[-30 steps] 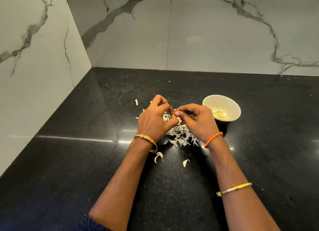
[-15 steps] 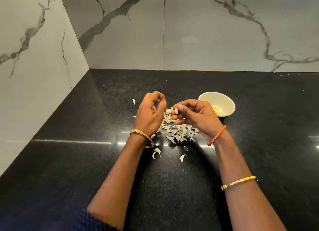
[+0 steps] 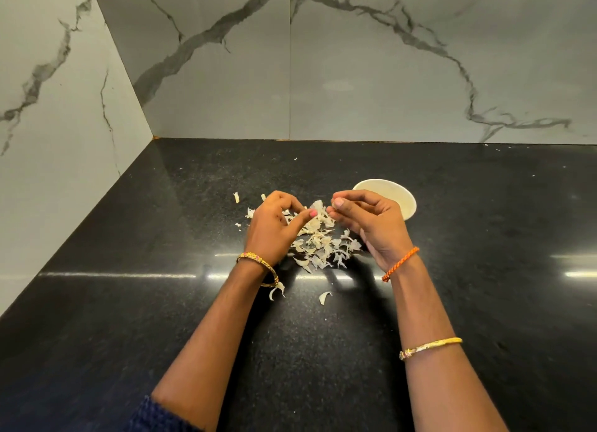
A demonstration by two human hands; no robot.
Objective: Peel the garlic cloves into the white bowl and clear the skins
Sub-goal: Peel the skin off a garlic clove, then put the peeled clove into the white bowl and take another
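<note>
Hands over garlic skins on black counter.
Right hand [image 3: 371,225] pinches a small garlic clove [image 3: 333,206], barely visible; left hand [image 3: 274,225] loosely curled, empty, above skin pile [image 3: 319,241]. White bowl [image 3: 405,199] at 2 o'clock of pile.

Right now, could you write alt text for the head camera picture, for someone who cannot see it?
Two bare hands work over a pile of garlic skins on a black counter; the right hand pinches a small piece at its fingertips, and the left hand hovers with curled fingers. A white bowl sits just behind the right hand, before marble walls.
</note>
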